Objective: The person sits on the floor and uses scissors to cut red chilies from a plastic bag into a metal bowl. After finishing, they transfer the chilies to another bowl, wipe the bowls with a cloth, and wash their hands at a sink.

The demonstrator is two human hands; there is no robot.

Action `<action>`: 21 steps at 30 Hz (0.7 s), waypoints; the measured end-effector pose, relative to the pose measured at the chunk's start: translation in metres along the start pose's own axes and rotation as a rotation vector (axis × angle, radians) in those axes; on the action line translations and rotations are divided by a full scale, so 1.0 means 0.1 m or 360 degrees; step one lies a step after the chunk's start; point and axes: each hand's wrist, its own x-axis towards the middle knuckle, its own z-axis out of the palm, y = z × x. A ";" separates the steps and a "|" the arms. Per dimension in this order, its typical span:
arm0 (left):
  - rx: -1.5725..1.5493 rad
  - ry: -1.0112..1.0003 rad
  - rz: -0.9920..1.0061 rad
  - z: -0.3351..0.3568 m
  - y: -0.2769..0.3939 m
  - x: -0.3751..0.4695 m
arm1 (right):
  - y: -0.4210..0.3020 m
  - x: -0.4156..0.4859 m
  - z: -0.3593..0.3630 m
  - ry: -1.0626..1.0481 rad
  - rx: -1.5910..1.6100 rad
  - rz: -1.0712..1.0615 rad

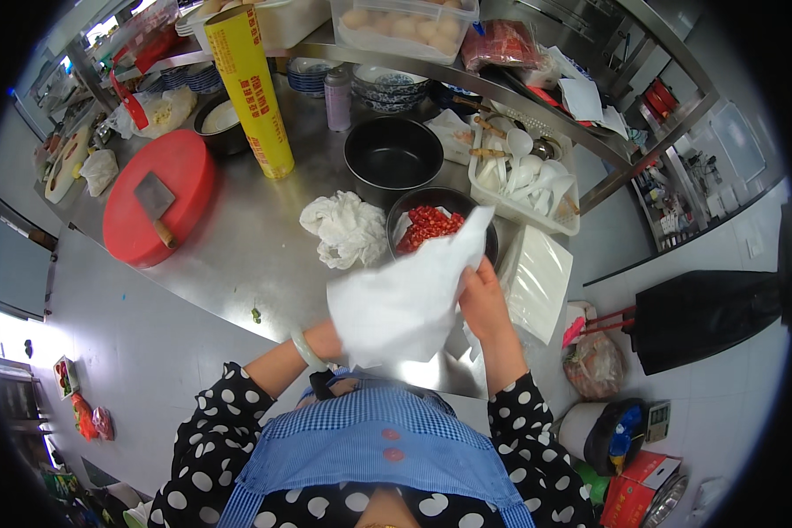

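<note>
My right hand pinches the right edge of a white paper towel, which spreads out over the front edge of the steel table. Behind that sheet my left hand is mostly covered; its fingers are hidden, so their grip does not show. Just beyond the paper is a black bowl with chopped red chili peppers lying on white paper. A crumpled white cloth lies left of the bowl. To the right of my right hand stands a plastic-wrapped pack of paper towels.
An empty black bowl stands behind the chilies. A white basket of spoons is at right. On the left, a cleaver rests on a round red cutting board. A yellow cling-film roll stands upright beneath an overhead steel shelf.
</note>
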 end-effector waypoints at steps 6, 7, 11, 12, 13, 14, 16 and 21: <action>-0.1245 0.0155 -0.0164 0.06 0.17 0.14 | 0.07 -0.21 -0.20 0.0066 -0.0713 -0.0381; -0.1330 0.0043 -0.0034 0.04 0.22 0.12 | 0.06 -0.22 -0.21 0.0204 -0.0903 -0.0361; -0.0754 0.0200 -0.0147 0.04 0.33 0.16 | -0.03 -0.28 -0.18 -0.0037 -0.1539 -0.1020; -0.0696 0.0255 -0.0319 0.04 0.36 0.21 | -0.07 -0.29 -0.15 -0.0140 -0.1540 -0.1119; -0.0710 0.0197 -0.0322 0.04 0.40 0.27 | -0.13 -0.29 -0.13 -0.0244 -0.1520 -0.1189; -0.0718 0.0115 -0.0326 0.03 0.43 0.32 | -0.18 -0.27 -0.10 -0.0253 -0.1526 -0.1263; -0.0775 -0.0067 -0.0388 0.06 0.50 0.38 | -0.31 -0.32 -0.08 -0.0242 -0.1681 -0.1326; -0.0630 -0.0216 -0.0270 0.24 0.58 0.30 | -0.54 -0.54 -0.20 -0.0311 -0.1812 -0.1550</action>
